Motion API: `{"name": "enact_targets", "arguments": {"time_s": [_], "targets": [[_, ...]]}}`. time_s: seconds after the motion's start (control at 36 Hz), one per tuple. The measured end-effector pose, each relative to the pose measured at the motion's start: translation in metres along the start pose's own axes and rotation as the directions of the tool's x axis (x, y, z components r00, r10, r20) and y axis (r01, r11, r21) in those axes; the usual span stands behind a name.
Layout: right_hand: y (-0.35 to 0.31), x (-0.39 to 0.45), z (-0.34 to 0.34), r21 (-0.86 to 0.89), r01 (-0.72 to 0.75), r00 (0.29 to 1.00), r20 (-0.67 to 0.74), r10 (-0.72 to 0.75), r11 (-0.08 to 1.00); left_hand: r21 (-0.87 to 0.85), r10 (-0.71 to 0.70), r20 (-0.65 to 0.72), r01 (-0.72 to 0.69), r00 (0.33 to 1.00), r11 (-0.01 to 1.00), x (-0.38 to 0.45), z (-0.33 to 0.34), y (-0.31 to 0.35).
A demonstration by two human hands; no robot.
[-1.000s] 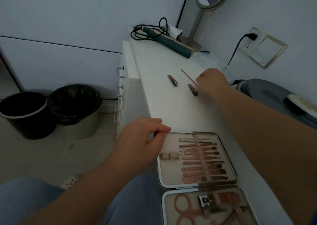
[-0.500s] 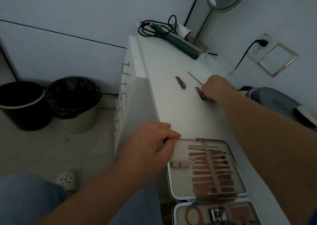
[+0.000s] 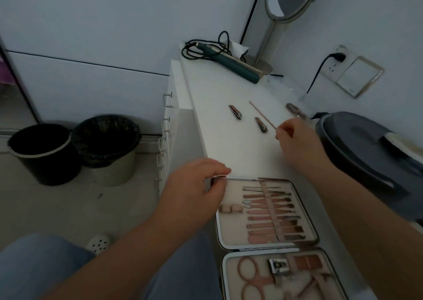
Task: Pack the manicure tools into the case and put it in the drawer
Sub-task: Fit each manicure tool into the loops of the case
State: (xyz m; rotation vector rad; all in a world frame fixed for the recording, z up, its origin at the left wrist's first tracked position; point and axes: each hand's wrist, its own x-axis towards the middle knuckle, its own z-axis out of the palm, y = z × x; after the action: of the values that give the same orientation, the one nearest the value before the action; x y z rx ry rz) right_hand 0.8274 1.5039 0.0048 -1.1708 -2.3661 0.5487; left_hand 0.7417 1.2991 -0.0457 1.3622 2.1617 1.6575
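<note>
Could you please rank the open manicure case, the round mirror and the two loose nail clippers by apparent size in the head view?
1. manicure case, though nearest the camera
2. round mirror
3. two nail clippers, which look alike

The room lay in dim, bluish light. A pale wall [image 3: 91, 20] carried a thin dark horizontal seam. The white counter [image 3: 219, 94] ran away toward a corner, with a chest of drawers [image 3: 170, 126] with metal handles set against its side. At the far end stood a round mirror [image 3: 290, 0] on a metal stand, with a teal hair iron [image 3: 231, 65] and its coiled black cord beside it. A wall socket [image 3: 338, 59] held a black plug beside a framed switch plate [image 3: 359, 76]. Two dark bins [image 3: 75, 148] stood on the pale tiled floor [image 3: 68, 208], touching each other.
</note>
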Motion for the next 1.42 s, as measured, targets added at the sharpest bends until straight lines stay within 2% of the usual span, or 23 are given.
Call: {"name": "enact_targets", "arguments": {"time_s": [0.17, 0.28, 0.39, 0.44, 0.81, 1.03, 1.42], "targets": [[0.014, -0.056, -0.021, 0.18, 0.016, 0.999, 0.034, -0.022, 0.984, 0.04, -0.145, -0.018, 0.145, 0.989, 0.989, -0.008, 0.001, -0.001], [0.026, -0.079, -0.029, 0.162, 0.027, 0.998, 0.058, -0.037, 0.986, -0.122, -0.294, 0.032, 0.296, 0.955, 0.947, -0.011, 0.001, -0.001], [0.035, -0.095, -0.034, 0.138, 0.05, 0.997, 0.058, -0.058, 0.989, -0.241, -0.359, 0.034, 0.357, 0.933, 0.902, -0.011, 0.004, 0.001], [0.039, -0.1, -0.036, 0.13, 0.051, 0.997, 0.058, -0.058, 0.99, -0.281, -0.366, 0.031, 0.359, 0.93, 0.89, -0.01, 0.004, 0.002], [0.059, -0.108, -0.045, 0.151, 0.061, 0.998, 0.013, -0.063, 0.987, -0.241, -0.351, 0.083, 0.361, 0.933, 0.901, -0.003, -0.001, -0.001], [0.054, -0.105, -0.04, 0.099, 0.131, 0.991, 0.009, -0.132, 0.987, -0.227, -0.37, 0.121, 0.388, 0.921, 0.893, 0.001, -0.001, -0.005], [0.049, -0.095, -0.041, 0.03, 0.134, 0.982, 0.131, -0.137, 0.991, -0.256, -0.377, 0.132, 0.399, 0.917, 0.881, 0.0, 0.001, -0.004]]}}
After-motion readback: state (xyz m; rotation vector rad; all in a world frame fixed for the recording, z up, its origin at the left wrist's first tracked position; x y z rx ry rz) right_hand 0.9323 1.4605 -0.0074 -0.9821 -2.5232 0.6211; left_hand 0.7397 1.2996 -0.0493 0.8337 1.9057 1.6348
